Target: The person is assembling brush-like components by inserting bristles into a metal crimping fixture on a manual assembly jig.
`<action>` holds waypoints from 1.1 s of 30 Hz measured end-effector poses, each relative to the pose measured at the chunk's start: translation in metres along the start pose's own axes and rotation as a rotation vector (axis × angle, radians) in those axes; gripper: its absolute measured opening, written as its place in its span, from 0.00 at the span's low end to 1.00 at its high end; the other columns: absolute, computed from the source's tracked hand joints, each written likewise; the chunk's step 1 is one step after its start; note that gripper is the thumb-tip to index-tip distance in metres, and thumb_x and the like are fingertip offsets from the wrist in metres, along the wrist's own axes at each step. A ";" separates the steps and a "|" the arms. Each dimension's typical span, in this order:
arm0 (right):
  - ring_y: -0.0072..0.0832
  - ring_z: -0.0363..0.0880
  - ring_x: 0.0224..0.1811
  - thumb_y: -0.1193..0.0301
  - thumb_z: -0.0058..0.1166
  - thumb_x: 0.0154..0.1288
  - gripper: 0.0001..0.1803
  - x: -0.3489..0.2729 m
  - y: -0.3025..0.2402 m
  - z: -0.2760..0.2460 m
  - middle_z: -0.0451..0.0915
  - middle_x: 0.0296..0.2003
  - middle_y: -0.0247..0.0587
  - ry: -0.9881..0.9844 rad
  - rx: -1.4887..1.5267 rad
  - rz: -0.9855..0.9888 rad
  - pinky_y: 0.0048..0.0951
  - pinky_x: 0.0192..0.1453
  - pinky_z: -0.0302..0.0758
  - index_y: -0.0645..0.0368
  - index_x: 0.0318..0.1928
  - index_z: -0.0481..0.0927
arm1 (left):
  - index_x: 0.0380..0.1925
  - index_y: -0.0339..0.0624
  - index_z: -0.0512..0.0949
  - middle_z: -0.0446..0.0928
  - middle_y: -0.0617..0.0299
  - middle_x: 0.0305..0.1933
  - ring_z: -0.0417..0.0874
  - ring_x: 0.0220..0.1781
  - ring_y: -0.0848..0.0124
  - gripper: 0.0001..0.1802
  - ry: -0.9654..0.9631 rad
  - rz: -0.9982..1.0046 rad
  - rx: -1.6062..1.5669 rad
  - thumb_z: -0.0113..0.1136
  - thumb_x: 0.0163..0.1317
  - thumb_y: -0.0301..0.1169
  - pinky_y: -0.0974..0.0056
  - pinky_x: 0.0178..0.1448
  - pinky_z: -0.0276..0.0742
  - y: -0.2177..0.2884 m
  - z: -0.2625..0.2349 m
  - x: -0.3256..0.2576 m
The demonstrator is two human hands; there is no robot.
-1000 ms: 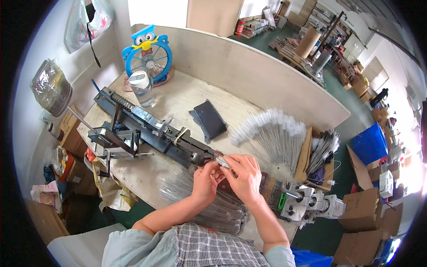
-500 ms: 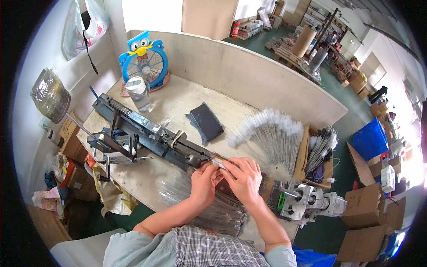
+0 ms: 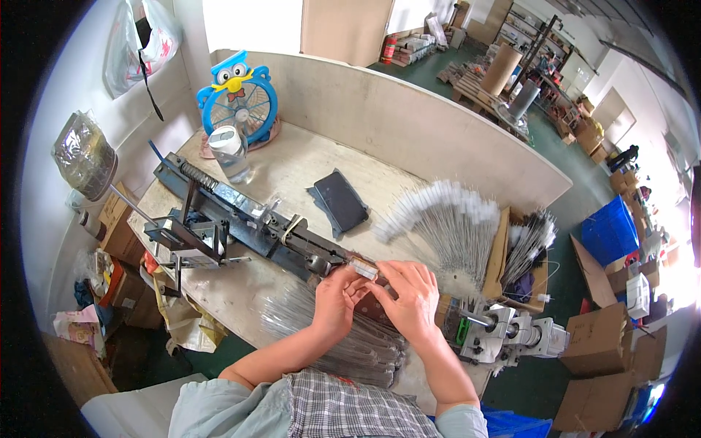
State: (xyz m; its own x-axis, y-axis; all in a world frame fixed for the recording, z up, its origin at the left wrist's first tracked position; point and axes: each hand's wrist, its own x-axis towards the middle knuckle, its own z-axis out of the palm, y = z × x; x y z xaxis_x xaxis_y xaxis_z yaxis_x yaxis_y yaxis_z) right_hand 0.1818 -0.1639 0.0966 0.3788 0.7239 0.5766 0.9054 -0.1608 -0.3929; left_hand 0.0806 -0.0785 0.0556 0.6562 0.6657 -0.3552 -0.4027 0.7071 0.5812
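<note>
Both bare hands meet over the near end of a long dark metal fixture [image 3: 255, 237] that runs slantwise across the bench [image 3: 292, 157]. Between them sits a small whitish, partly see-through piece [image 3: 364, 270], at the end of the fixture and just past the left fingertips. The left hand [image 3: 336, 298] is half curled, its fingers drawn in and its tips at the piece's near edge; I can't tell from here whether they actually clamp it. The right hand [image 3: 412, 299] arches in from the other side, a little looser, with a gap showing between forefinger and thumb. The forefinger reaches to the right end of the piece, the thumb points toward the left fingers, and whether anything is pinched there I can't make out.

Below the wrists lies a bundle of fine wires [image 3: 358, 354]; a fan-shaped spread of white-tipped wires [image 3: 467, 241] lies beyond the right hand.

As for writing, the hanging plastic bag [image 3: 146, 55] bears red markings, its surface too crumpled to read. A small pale patch [image 3: 258, 210] on the fixture looks like a label, too tiny to decipher.
</note>
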 end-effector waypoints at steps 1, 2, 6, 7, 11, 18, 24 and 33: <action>0.30 0.75 0.40 0.68 0.63 0.48 0.12 -0.001 0.001 -0.002 0.79 0.35 0.29 0.001 -0.001 -0.002 0.33 0.43 0.68 0.53 0.37 0.83 | 0.39 0.38 0.72 0.77 0.60 0.38 0.79 0.40 0.70 0.12 -0.002 0.001 -0.001 0.50 0.66 0.36 0.65 0.50 0.74 0.002 0.001 -0.002; 0.31 0.75 0.39 0.68 0.63 0.48 0.11 -0.004 0.002 -0.005 0.79 0.32 0.30 -0.080 -0.080 0.000 0.34 0.43 0.68 0.55 0.35 0.83 | 0.36 0.40 0.71 0.76 0.59 0.37 0.79 0.40 0.68 0.15 0.005 -0.021 -0.057 0.47 0.67 0.42 0.63 0.51 0.74 0.005 0.000 -0.004; 0.32 0.74 0.37 0.70 0.62 0.48 0.08 -0.018 0.001 -0.006 0.78 0.26 0.33 -0.134 -0.130 -0.001 0.34 0.42 0.68 0.56 0.31 0.82 | 0.37 0.41 0.69 0.74 0.57 0.41 0.77 0.44 0.66 0.28 -0.020 -0.050 -0.021 0.35 0.68 0.56 0.61 0.53 0.73 0.003 -0.015 -0.006; 0.32 0.74 0.37 0.71 0.62 0.49 0.07 -0.019 0.000 -0.007 0.78 0.26 0.33 -0.143 -0.128 -0.010 0.35 0.42 0.68 0.56 0.32 0.82 | 0.43 0.38 0.70 0.74 0.56 0.44 0.77 0.45 0.67 0.32 -0.051 -0.066 -0.007 0.31 0.69 0.58 0.61 0.54 0.73 0.004 -0.017 -0.007; 0.33 0.74 0.37 0.71 0.62 0.49 0.08 -0.023 0.006 -0.008 0.77 0.26 0.34 -0.130 -0.112 0.024 0.36 0.43 0.68 0.56 0.33 0.82 | 0.47 0.36 0.68 0.73 0.54 0.49 0.76 0.49 0.66 0.35 -0.040 -0.107 0.086 0.28 0.69 0.59 0.61 0.55 0.72 0.006 -0.007 -0.009; 0.34 0.77 0.36 0.72 0.62 0.51 0.09 -0.022 0.008 -0.022 0.81 0.31 0.36 -0.028 0.036 0.015 0.34 0.41 0.71 0.58 0.35 0.82 | 0.62 0.36 0.60 0.69 0.52 0.60 0.72 0.59 0.63 0.33 -0.059 -0.158 0.315 0.34 0.70 0.53 0.58 0.61 0.66 0.006 -0.022 -0.020; 0.37 0.79 0.30 0.73 0.59 0.53 0.06 -0.073 0.026 -0.027 0.79 0.26 0.37 -0.195 0.218 0.142 0.34 0.31 0.76 0.58 0.34 0.82 | 0.54 0.43 0.69 0.76 0.59 0.49 0.76 0.42 0.69 0.23 0.226 0.021 0.446 0.46 0.67 0.45 0.63 0.49 0.70 0.055 -0.101 -0.018; 0.39 0.81 0.34 0.66 0.57 0.56 0.08 -0.117 0.039 -0.034 0.82 0.30 0.40 -0.631 -0.003 0.516 0.38 0.37 0.76 0.54 0.36 0.81 | 0.33 0.47 0.77 0.76 0.71 0.30 0.76 0.32 0.81 0.17 0.687 0.534 0.182 0.64 0.56 0.48 0.77 0.31 0.70 0.227 -0.360 -0.042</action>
State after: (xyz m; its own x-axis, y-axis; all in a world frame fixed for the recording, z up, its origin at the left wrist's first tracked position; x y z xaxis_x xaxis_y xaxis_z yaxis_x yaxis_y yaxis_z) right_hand 0.1789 -0.2775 0.0380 0.5694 0.7999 -0.1893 0.6474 -0.5783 -0.4964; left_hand -0.2679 0.1400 -0.0615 -0.1415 0.9333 -0.3299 -0.3991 0.2512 0.8818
